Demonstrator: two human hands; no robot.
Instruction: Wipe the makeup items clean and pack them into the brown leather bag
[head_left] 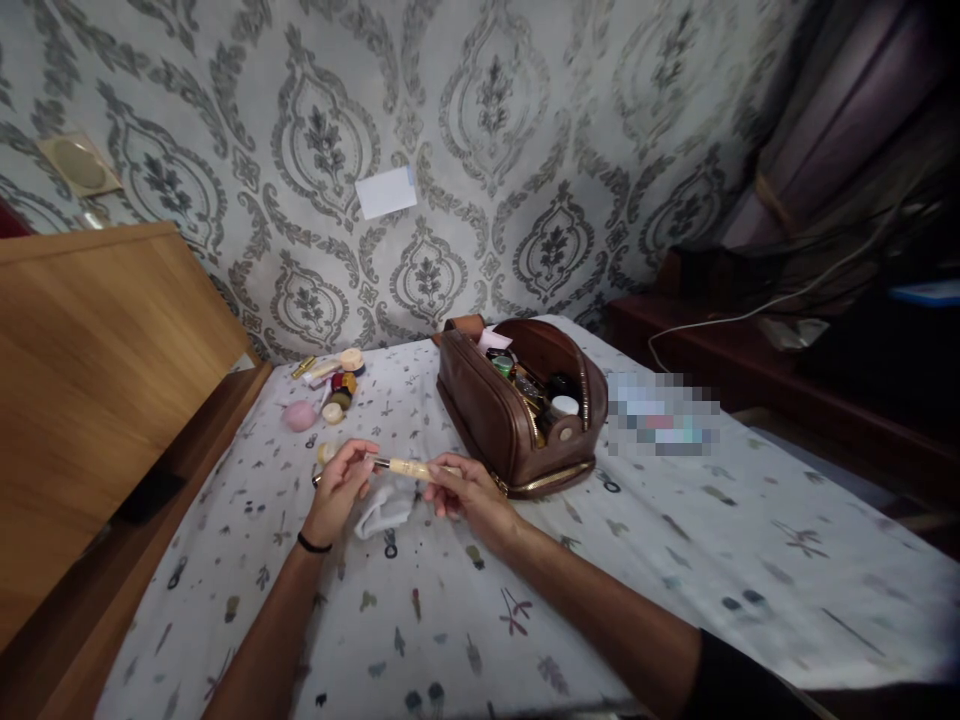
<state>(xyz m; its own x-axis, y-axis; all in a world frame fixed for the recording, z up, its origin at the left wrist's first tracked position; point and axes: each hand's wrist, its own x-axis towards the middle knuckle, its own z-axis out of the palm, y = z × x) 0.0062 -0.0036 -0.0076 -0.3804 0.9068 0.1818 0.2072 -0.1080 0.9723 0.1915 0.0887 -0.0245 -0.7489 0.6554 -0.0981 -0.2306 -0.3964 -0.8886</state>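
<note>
Between my hands is a slim pale-yellow cosmetic tube (409, 468), lying nearly level above the bed sheet. The fingers of my left hand (339, 495) pinch its narrow end, which looks metallic. My right hand (474, 498) grips the other end between thumb and fingers, hiding that tip. Below the tube, a crumpled white cloth (384, 512) rests on the sheet. A brown leather toiletry bag (480, 405) stands unzipped just beyond my right hand, filled with several bottles and jars, among them a white-lidded jar (564, 406). A small yellowish item (327, 452) is partly hidden behind my left hand.
Several small cosmetics, including a pink round item (300, 415) and a gold tube (304, 367), lie on the patterned sheet (465, 640) at the far left. A wooden panel (97, 380) borders the left. A blurred-out item (664, 415) lies right of the bag.
</note>
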